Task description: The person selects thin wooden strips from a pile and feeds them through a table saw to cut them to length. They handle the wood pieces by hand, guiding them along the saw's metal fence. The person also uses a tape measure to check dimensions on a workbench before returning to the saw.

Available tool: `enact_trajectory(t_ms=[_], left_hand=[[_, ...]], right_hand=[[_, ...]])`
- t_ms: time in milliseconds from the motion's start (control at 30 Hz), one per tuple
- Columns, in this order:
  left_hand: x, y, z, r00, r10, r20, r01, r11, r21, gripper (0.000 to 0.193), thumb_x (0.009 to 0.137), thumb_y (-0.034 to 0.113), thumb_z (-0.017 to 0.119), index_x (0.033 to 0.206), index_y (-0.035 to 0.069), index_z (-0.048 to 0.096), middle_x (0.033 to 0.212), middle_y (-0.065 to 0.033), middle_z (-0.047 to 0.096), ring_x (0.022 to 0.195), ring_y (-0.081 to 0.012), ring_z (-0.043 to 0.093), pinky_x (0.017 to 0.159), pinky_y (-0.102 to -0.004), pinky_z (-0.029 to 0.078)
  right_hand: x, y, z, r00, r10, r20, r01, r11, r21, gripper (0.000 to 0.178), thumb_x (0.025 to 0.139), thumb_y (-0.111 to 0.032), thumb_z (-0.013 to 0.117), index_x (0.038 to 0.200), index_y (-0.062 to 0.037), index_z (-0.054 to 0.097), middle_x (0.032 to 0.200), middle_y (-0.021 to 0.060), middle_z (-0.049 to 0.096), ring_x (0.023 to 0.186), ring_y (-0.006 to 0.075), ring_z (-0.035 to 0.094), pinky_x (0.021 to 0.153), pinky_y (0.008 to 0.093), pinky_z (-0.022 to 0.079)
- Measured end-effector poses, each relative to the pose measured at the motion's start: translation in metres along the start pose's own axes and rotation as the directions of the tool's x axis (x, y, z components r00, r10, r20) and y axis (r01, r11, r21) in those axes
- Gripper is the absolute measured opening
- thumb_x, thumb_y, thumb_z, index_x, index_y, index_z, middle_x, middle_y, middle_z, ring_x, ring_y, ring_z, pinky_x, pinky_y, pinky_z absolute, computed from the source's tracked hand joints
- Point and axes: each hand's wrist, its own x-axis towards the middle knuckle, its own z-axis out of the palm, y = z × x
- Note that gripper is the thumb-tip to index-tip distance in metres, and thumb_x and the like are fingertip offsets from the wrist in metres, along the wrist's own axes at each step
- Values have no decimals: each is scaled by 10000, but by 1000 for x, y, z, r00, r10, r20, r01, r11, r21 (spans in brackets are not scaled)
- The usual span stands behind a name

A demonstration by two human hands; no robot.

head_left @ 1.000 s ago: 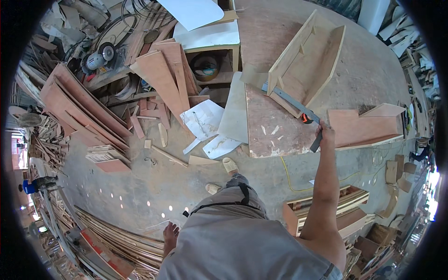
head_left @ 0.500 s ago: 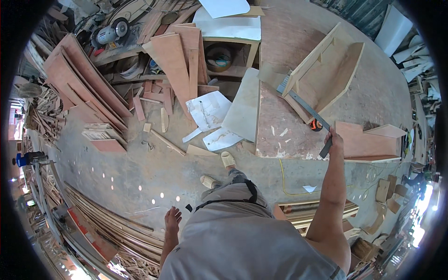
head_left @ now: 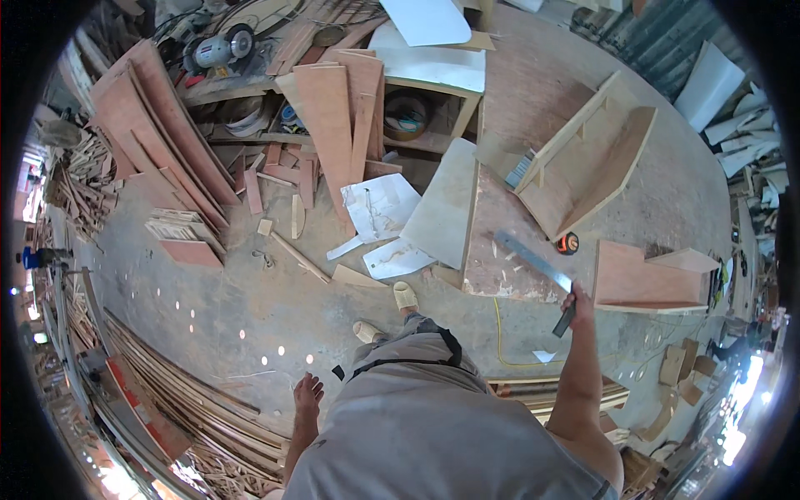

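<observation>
My right hand (head_left: pixel 581 305) is closed around a try square (head_left: pixel 533 260) near the corner where its steel blade meets the dark stock. The blade points to the far left over the workbench (head_left: pixel 521 287), near its front edge. Farther back on the bench lies an open wooden frame (head_left: pixel 593 158) of plywood boards. An orange and black tape measure (head_left: pixel 567 243) sits between that frame and my right hand. My left hand (head_left: pixel 308 392) hangs low beside my body, holding nothing, its fingers loosely bent and apart.
A pinkish plywood piece (head_left: pixel 642 275) lies at the bench's right end. Curved plywood panels (head_left: pixel 158 125) lean at the far left, near an angle grinder (head_left: pixel 221 50) on a shelf. White sheets (head_left: pixel 382 204) and a wood strip (head_left: pixel 300 257) litter the floor; long boards (head_left: pixel 192 383) lie left.
My right hand has drawn the try square nearer and to the left, off the wooden frame. My left hand stays low at my side.
</observation>
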Motion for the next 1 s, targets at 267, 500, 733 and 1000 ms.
enact_trajectory(t_ms=[267,500,733,1000], left_hand=[[-11,-3,-7,994,79,-77,-86,992,-87,436,937,401,635,1209,61,617,1090,-57,655,914,-181,616,758,-340,497],[-3,-20,-48,927,110,-359,-200,954,-224,464,924,389,652,1198,14,658,1022,-72,689,871,-169,628,745,-324,516],[-22,88,-157,748,234,-621,-577,691,-436,471,939,372,644,1229,3,612,1057,-66,665,940,-159,619,798,-309,500],[-234,389,-375,-208,908,-364,-973,-229,-14,265,841,263,658,768,33,549,782,-72,571,728,-198,563,674,-321,441]], right_hand=[[82,4,71,919,-371,-135,312,893,-324,278,920,-322,692,996,-61,637,821,89,623,672,211,609,546,336,514],[19,58,249,861,-445,247,472,515,-716,252,920,-286,676,996,-49,639,789,68,612,643,178,580,531,318,487],[-20,144,442,840,-48,541,538,217,-815,227,921,-251,661,996,-37,642,757,47,600,615,145,552,515,300,461],[-187,268,696,582,205,787,717,328,-616,216,952,-264,627,1032,-64,632,815,36,610,664,147,581,514,279,468]])
